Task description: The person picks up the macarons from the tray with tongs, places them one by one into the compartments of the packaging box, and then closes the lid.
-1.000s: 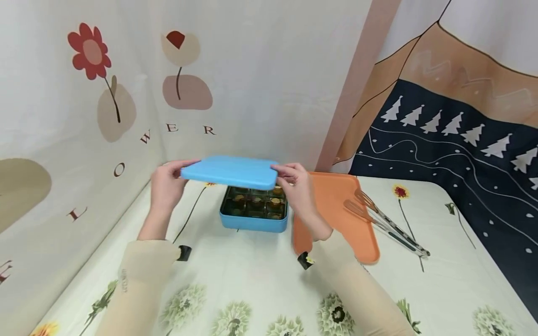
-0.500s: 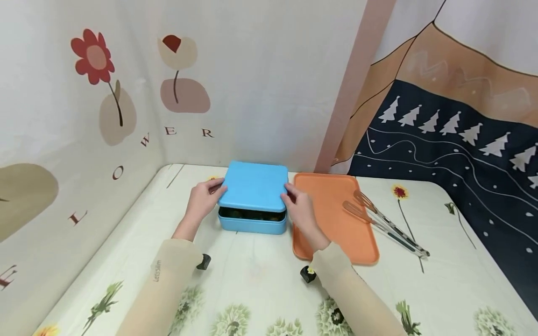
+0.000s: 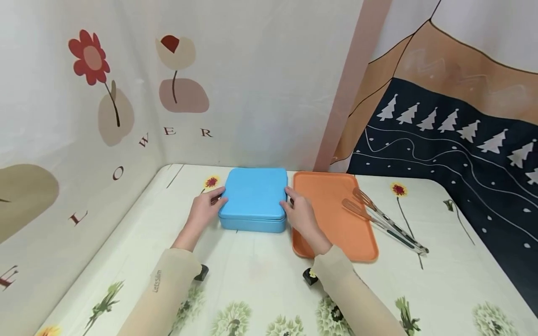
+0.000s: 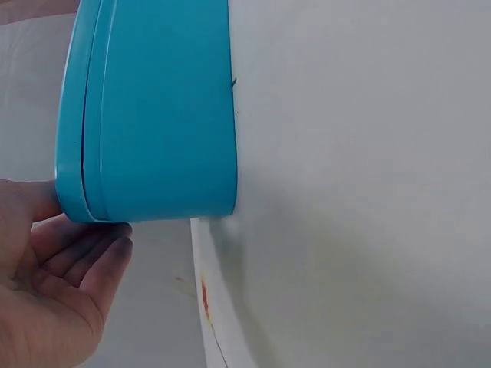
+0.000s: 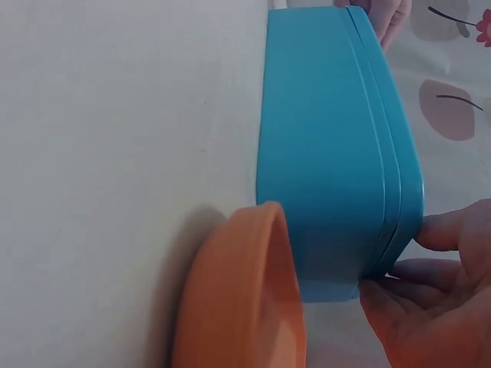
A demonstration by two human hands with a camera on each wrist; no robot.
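Observation:
A blue lid (image 3: 254, 192) covers the blue rectangular box (image 3: 252, 227) on the table. Its inside is hidden. A thin dark seam runs between lid and box in the left wrist view. My left hand (image 3: 202, 211) pinches the lid's left side, thumb on the rim and fingers against the side, as the left wrist view shows near the box corner (image 4: 165, 115). On the opposite side my right hand (image 3: 303, 214) pinches the lid; in the right wrist view its thumb and fingers (image 5: 383, 307) lie at the lid's edge.
An orange tray (image 3: 336, 233) lies close to the box's right side, partly under the right hand. Tongs (image 3: 388, 224) with brown tips rest across the tray's right edge. A printed cloth (image 3: 252, 280) covers the table, and curtains (image 3: 260, 93) hang behind it.
Both hands have lowered the lid from above the box onto it, hiding the compartments with small jar-like items. The left hand moved right and down with it.

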